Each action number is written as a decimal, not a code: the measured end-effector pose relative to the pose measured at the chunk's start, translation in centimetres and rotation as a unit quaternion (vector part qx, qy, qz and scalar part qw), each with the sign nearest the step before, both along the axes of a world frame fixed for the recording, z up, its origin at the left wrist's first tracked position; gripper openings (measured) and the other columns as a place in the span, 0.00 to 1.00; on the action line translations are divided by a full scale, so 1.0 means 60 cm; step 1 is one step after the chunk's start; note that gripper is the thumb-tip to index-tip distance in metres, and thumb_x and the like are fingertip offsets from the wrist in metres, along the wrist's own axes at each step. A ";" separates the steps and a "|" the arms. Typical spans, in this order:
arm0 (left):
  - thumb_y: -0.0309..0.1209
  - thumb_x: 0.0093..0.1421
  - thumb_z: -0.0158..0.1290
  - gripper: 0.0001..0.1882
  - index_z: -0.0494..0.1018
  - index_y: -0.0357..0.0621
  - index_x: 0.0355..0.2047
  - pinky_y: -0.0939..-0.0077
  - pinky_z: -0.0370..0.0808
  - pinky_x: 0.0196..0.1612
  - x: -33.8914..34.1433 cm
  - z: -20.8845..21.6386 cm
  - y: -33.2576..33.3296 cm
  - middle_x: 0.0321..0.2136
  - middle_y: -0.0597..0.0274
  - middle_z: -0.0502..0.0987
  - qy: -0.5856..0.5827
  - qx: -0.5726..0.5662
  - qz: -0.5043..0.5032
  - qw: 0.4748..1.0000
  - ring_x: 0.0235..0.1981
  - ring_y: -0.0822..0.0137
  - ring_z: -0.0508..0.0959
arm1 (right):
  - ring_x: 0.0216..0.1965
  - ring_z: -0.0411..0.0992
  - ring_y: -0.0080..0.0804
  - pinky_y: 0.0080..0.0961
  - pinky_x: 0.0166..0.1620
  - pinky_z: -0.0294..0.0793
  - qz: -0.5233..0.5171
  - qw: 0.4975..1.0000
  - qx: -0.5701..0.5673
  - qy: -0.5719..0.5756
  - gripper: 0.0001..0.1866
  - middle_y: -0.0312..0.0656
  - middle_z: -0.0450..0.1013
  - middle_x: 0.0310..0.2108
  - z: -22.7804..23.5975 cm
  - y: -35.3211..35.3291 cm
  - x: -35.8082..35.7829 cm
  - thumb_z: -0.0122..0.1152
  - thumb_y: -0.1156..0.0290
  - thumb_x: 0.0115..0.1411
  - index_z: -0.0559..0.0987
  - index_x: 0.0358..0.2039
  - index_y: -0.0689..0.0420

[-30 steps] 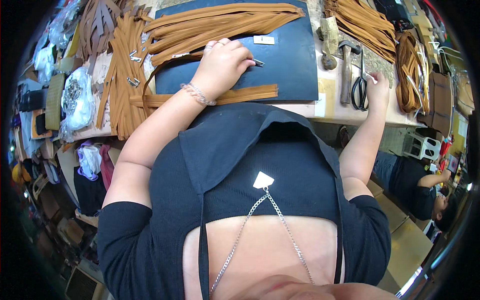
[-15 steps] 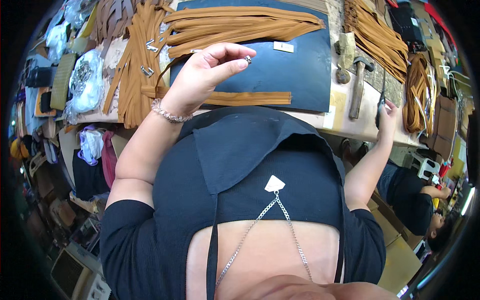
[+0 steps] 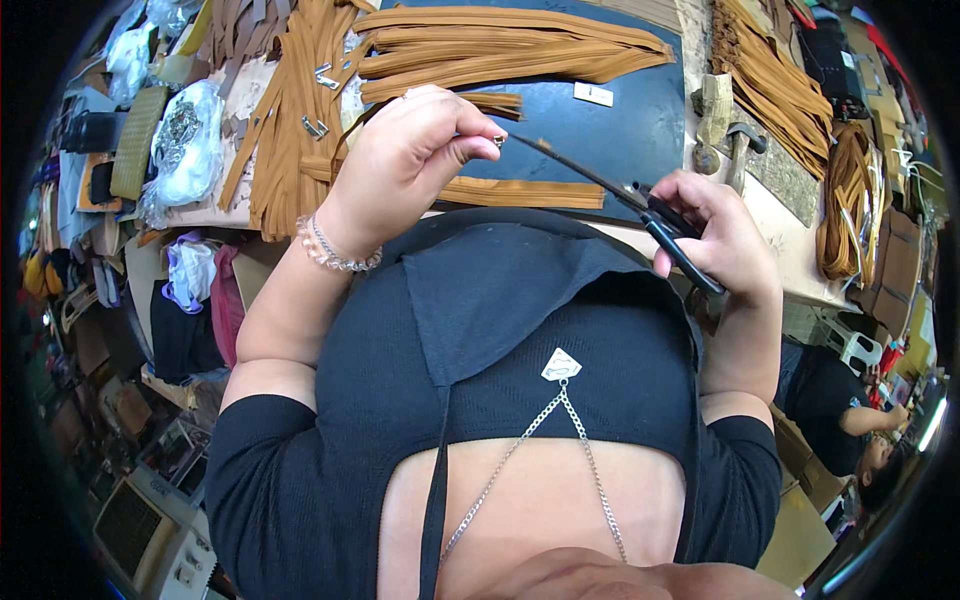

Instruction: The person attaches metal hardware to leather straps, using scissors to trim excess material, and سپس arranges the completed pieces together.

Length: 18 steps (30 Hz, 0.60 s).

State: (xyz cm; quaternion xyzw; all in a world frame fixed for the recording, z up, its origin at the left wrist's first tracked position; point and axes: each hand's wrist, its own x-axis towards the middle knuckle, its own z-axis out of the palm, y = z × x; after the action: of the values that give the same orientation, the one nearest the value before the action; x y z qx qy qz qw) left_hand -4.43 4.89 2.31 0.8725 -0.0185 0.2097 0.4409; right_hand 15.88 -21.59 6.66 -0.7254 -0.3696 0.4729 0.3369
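Observation:
My left hand (image 3: pixel 415 150) is raised over the dark blue board (image 3: pixel 560 130). Its thumb and forefinger pinch a small shiny metal piece (image 3: pixel 498 141), too small to make out fully. Just beyond the fingers shows the end of a brown zipper tape (image 3: pixel 490 104); whether the hand holds it I cannot tell. My right hand (image 3: pixel 725 235) grips black-handled scissors (image 3: pixel 655 222). Their long, thin blades point left, with the tip close to the pinched piece. Another zipper tape (image 3: pixel 530 192) lies along the board's near edge, below the blades.
Bundled brown zipper tapes (image 3: pixel 510 45) lie across the board, with more tapes (image 3: pixel 290 130) left of it. A small pale tag (image 3: pixel 593 94) rests there too. To the right are a hammer (image 3: pixel 738 160) and coiled tapes (image 3: pixel 845 205). Another person (image 3: pixel 830 405) is at far right.
My right hand has come from the table's right side toward the middle, bringing the scissors' tip up to my left fingers. The left hand keeps its pinch, slightly lower in the picture.

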 end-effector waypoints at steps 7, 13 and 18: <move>0.21 0.54 0.59 0.05 0.76 0.39 0.32 0.70 0.74 0.37 0.002 0.013 -0.005 0.26 0.61 0.77 -0.055 0.144 0.009 0.988 0.31 0.61 0.77 | 0.27 0.69 0.20 0.20 0.32 0.69 0.048 0.997 0.028 -0.062 0.27 0.36 0.71 0.24 0.012 0.011 0.003 0.81 0.65 0.39 0.76 0.36 0.63; 0.22 0.58 0.56 0.05 0.75 0.39 0.36 0.71 0.75 0.40 0.003 0.012 -0.010 0.31 0.58 0.77 0.002 0.193 -0.001 0.981 0.34 0.61 0.77 | 0.25 0.69 0.25 0.24 0.31 0.69 0.097 0.976 0.036 -0.191 0.25 0.41 0.73 0.22 0.024 0.019 0.000 0.80 0.63 0.40 0.77 0.33 0.64; 0.26 0.66 0.50 0.06 0.73 0.39 0.41 0.76 0.74 0.44 0.002 -0.017 -0.031 0.34 0.61 0.77 0.155 -0.217 0.019 0.964 0.38 0.70 0.77 | 0.24 0.68 0.23 0.23 0.30 0.68 0.068 0.992 -0.002 -0.110 0.22 0.38 0.72 0.21 0.011 0.030 -0.007 0.78 0.65 0.43 0.77 0.32 0.63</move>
State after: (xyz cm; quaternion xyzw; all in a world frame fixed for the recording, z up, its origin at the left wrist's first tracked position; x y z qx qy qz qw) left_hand -4.29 3.05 1.31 0.7780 0.1126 0.0796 0.6129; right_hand 15.47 -19.81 7.32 -0.7467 -0.4519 0.4129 0.2602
